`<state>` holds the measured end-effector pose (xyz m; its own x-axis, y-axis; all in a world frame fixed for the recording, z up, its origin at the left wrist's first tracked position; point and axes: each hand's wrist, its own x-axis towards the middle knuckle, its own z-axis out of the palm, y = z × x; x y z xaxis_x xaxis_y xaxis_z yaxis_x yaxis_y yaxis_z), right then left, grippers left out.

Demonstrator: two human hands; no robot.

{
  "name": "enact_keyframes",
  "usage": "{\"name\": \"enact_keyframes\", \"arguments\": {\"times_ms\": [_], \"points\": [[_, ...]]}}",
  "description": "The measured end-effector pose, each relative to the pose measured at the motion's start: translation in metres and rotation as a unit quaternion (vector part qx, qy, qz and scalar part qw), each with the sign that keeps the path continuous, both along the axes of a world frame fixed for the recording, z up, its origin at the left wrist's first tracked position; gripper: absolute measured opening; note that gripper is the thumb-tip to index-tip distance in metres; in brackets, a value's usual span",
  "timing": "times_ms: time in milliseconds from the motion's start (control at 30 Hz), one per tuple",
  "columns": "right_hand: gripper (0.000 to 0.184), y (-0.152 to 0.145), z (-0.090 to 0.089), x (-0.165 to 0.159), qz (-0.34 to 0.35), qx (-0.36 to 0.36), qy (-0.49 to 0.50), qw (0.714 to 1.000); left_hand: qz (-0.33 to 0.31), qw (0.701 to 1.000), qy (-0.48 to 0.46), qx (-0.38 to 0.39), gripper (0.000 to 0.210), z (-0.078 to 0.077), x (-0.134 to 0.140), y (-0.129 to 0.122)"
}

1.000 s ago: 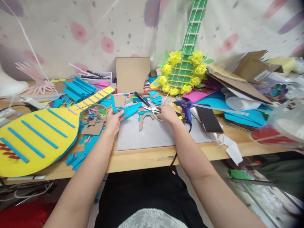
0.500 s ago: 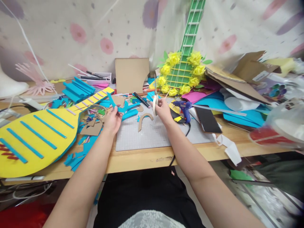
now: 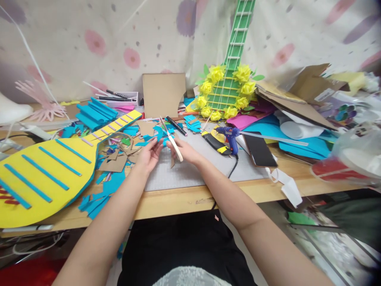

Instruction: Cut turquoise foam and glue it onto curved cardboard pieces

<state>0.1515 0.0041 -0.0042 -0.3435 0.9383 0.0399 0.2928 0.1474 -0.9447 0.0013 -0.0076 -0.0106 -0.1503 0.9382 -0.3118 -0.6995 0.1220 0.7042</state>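
Observation:
My left hand (image 3: 149,155) is closed, its fingertips pinching a piece of blue paper (image 3: 160,133) above the grey cutting mat (image 3: 196,174). Close beside it, my right hand (image 3: 187,151) is closed on a pair of scissors (image 3: 176,149) with white handles. Their blades point away and to the left, across the blue paper. Whether they touch the paper I cannot tell. Only a small end of a curved cardboard strip (image 3: 172,162) shows below my right hand.
A yellow paper instrument (image 3: 38,174) lies left among blue and cardboard scraps. Behind the mat stands a green instrument (image 3: 228,89) with yellow flowers. On the right are a blue glue gun (image 3: 231,139), a black-and-yellow tool (image 3: 214,143), a phone (image 3: 258,149) and a plastic tub (image 3: 351,159).
My right hand has moved left with the scissors, now beside my left hand, and the blades have turned toward the blue paper. My left hand has shifted slightly right.

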Motion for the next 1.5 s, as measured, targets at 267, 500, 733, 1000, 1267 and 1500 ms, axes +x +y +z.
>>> {"name": "enact_keyframes", "arguments": {"times_ms": [267,500,733,1000,1267,1500], "points": [[0.055,-0.008,0.018,0.015,0.152,-0.143,0.079,0.975,0.012,0.996,0.073,0.051,0.009,-0.001,0.002,-0.003],[0.058,-0.004,0.010,0.018,0.146,-0.146,0.068,0.976,0.014,0.996,0.072,0.048,0.012,0.004,0.006,-0.007],[0.057,-0.003,0.005,0.016,0.121,-0.128,0.057,0.983,0.017,0.996,0.078,0.049,0.011,0.001,0.007,-0.007],[0.054,0.001,0.001,0.016,0.108,-0.098,0.003,0.989,0.012,0.996,0.073,0.047,0.009,0.000,0.007,-0.007],[0.050,0.000,0.005,0.020,0.083,-0.070,-0.054,0.993,0.009,0.995,0.093,0.044,0.013,0.003,0.007,-0.006],[0.048,0.012,0.006,0.034,-0.018,0.039,-0.185,0.982,0.015,0.975,0.208,0.073,0.024,-0.003,0.002,-0.005]]}}
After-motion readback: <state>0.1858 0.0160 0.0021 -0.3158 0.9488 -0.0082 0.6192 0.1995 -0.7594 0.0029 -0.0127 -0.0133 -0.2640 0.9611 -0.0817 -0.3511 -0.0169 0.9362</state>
